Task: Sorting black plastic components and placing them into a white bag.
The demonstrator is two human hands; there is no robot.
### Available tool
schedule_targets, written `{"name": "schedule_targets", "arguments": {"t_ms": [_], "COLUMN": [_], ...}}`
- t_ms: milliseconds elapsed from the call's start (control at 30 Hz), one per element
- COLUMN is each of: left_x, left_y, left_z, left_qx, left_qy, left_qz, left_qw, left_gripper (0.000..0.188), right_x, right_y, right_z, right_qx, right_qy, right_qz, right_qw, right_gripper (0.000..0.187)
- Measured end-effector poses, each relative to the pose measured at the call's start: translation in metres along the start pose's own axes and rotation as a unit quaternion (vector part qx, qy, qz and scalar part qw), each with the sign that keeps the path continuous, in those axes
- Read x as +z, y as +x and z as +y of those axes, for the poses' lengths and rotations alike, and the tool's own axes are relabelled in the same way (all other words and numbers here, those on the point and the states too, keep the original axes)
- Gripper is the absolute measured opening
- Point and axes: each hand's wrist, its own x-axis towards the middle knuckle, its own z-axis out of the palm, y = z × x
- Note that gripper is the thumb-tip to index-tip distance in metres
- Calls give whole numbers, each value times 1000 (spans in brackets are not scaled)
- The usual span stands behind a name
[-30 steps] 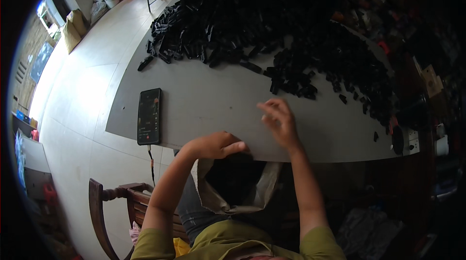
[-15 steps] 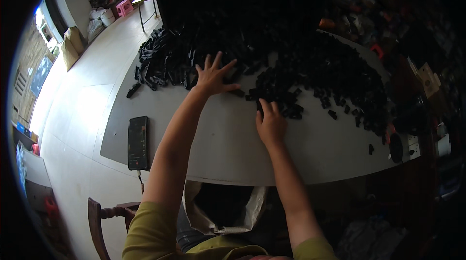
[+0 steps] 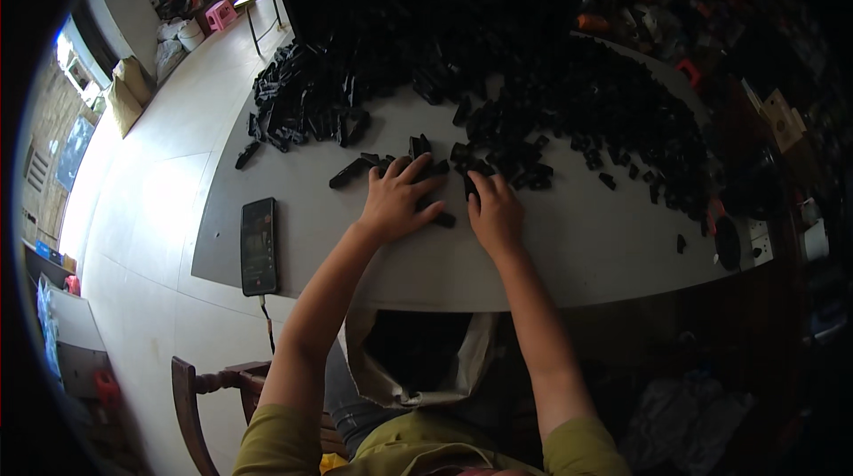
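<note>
Both hands have drawn back toward the near table edge since half a second ago, when the left reached up into the pile. The left hand [image 3: 397, 200] lies flat at frame centre, fingers spread over a few loose black plastic parts [image 3: 437, 218]. The right hand [image 3: 495, 214] rests just beside it, fingers together, pressing on parts at the fringe of the big black pile [image 3: 533, 94] that fills the upper frame. The grey table [image 3: 311, 236] is bare to the left, save a phone [image 3: 259, 246] near its left edge. An open bag [image 3: 418, 360] hangs below the near edge, between the forearms.
</note>
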Motion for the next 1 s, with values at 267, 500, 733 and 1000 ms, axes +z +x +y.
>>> {"name": "schedule_targets", "arguments": {"t_ms": [267, 500, 733, 1000], "left_x": [-28, -23, -20, -17], "left_y": [-61, -122, -135, -136], "left_z": [22, 67, 53, 39], "left_qx": [43, -48, 18, -7], "left_qy": [78, -75, -262, -362], "left_qz": [189, 59, 68, 41], "left_qw": [978, 994, 963, 931], "left_gripper": [38, 40, 33, 25], "right_x": [-35, -39, -71, -74], "right_y": [-44, -81, -88, -78], "right_z": [-27, -19, -43, -42], "right_qx": [14, 127, 163, -89], "right_qy": [89, 345, 422, 208], "right_qz": [-2, -7, -186, -198], "right_qw": [996, 930, 872, 954], "right_gripper": [32, 22, 25, 33]}}
